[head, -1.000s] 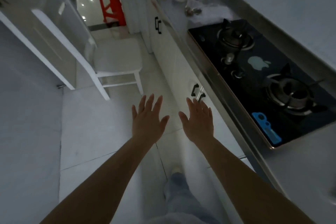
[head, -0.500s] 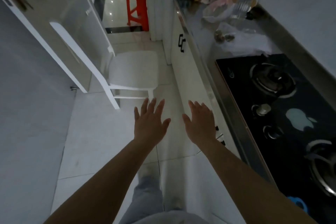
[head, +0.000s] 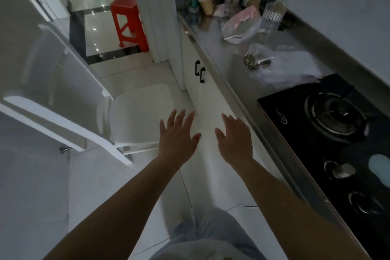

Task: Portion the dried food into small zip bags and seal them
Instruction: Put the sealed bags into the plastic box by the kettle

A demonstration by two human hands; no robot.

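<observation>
While both arms reached forward over the floor, left hand [head: 176, 141] grip was wide, holding nothing | right hand [head: 236, 141] likewise | small clear zip bag of dried food [head: 256, 60] lay on grey tabletop [head: 228, 65], well apart from both.

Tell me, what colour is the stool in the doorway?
The stool is bright red, shown clearly in the head view.

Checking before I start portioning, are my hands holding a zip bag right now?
No, the left hand and right hand are both spread open and hold nothing.
</observation>
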